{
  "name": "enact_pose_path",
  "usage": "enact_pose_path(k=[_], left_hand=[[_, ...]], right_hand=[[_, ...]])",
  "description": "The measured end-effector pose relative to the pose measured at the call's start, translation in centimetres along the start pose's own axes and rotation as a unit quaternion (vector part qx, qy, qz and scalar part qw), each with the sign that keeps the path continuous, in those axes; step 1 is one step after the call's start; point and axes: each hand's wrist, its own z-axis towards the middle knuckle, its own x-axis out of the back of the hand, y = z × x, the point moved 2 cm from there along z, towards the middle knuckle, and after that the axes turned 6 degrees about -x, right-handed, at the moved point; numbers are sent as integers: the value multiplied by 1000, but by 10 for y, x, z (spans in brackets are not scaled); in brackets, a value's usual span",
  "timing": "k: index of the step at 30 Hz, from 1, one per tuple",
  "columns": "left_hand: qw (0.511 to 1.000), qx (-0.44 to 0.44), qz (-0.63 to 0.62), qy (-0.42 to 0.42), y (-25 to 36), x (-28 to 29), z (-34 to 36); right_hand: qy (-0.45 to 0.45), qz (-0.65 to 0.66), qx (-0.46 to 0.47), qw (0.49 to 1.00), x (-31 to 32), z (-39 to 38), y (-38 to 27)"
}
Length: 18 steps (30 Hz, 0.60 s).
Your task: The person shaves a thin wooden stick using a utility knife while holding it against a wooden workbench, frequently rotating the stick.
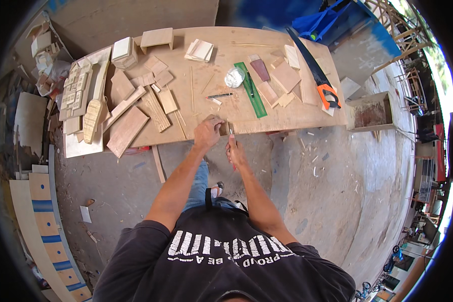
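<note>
My left hand is closed at the table's near edge, its fingertips pinching a small brown piece of wood. Just right of it, my right hand grips a slim red-handled tool with a metal tip pointing up to the wood; its exact kind is too small to tell. Beyond my hands lie a dark pencil and a small white piece. Farther off stand a round tub of white paste and, beside it, a green ruler with a dark slim tool on it.
An orange-handled handsaw lies at the table's right. Wooden boards and offcuts cover the left, next to a model building of wood. Thin strips lie mid-table. An open box stands right of the table.
</note>
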Motion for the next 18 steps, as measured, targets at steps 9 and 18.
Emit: enact_pose_path(k=[9, 18], left_hand=[[995, -24, 29, 97, -8, 15, -8], [988, -85, 107, 73, 6, 3, -4]], right_hand=[[-10, -8, -10, 1000, 2, 0, -1], [-16, -15, -19, 1000, -5, -2, -4]])
